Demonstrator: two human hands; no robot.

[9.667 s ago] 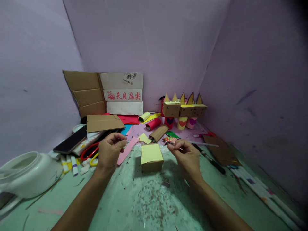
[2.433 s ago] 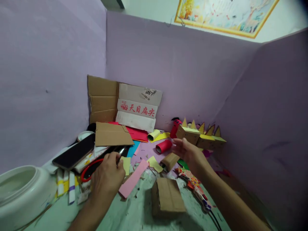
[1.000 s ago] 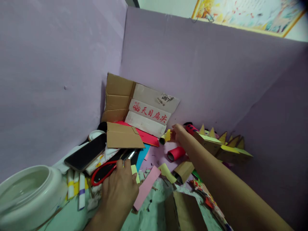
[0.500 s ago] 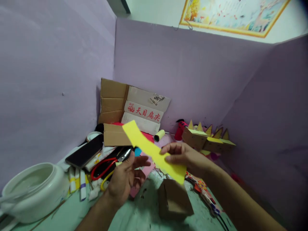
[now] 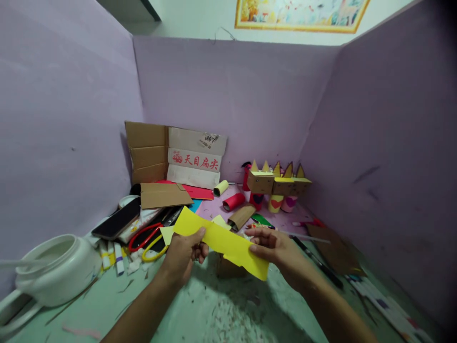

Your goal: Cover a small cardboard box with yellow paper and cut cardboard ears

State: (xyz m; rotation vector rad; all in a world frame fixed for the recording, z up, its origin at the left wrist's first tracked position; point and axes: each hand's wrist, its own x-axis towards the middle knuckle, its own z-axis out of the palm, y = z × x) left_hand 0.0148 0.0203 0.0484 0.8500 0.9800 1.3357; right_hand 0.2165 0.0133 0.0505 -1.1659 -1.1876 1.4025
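Observation:
A strip of yellow paper point(image 5: 224, 240) is held up between my hands, its lower edge uneven. My left hand point(image 5: 185, 252) pinches the strip near its left part, thumb on top. Toward the other end, my right hand point(image 5: 266, 245) grips it between thumb and fingers. Behind and below the strip, a small brown cardboard box point(image 5: 228, 269) sits on the green table point(image 5: 214, 314), partly hidden by the paper. Red-handled scissors point(image 5: 144, 237) and a yellow-handled pair point(image 5: 153, 255) lie just left of my left hand.
At left stand a white pot point(image 5: 53, 271), a black phone point(image 5: 117, 219) and several markers point(image 5: 119, 259). Folded cardboard point(image 5: 194, 157) leans on the back wall. Cardboard figures with pointed ears point(image 5: 262, 183) and paper tubes point(image 5: 233, 202) are at the back. A black stick-like tool point(image 5: 317, 262) lies right.
My left hand, empty and open before, has taken hold of the yellow strip's left part. The strip has come lower and flatter. The camera view has shifted to the right.

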